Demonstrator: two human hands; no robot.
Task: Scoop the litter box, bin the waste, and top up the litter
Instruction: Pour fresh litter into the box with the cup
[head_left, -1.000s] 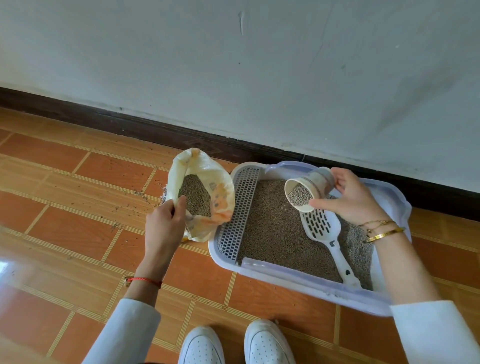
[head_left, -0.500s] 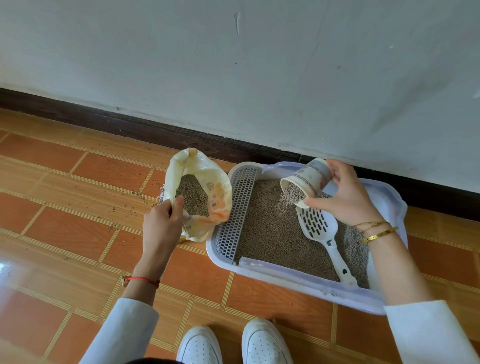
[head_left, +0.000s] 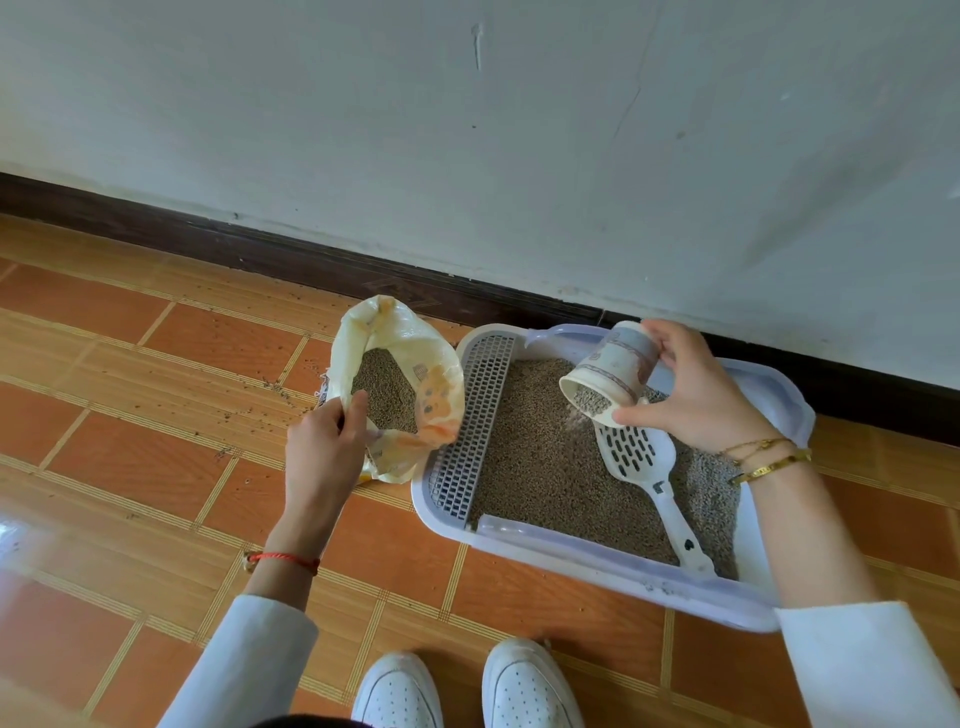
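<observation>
Topping-up stage, apparently. Right hand (head_left: 696, 395) wrapped round paper cup (head_left: 610, 371), tipped mouth-down toward 8 o'clock so granules spill into litter box (head_left: 779, 395). Left hand (head_left: 324, 441) pinching rim of litter bag (head_left: 400, 384), at 9 o'clock of box, kept open for refills. Scoop (head_left: 649, 478) parked on litter at 5 o'clock of cup.

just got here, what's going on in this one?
A person is topping up a litter box. The right hand grips a cup tipped mouth-down over the litter, granules still inside. The left hand holds open the rim of the litter bag beside the box. A slotted scoop lies in the litter.
</observation>
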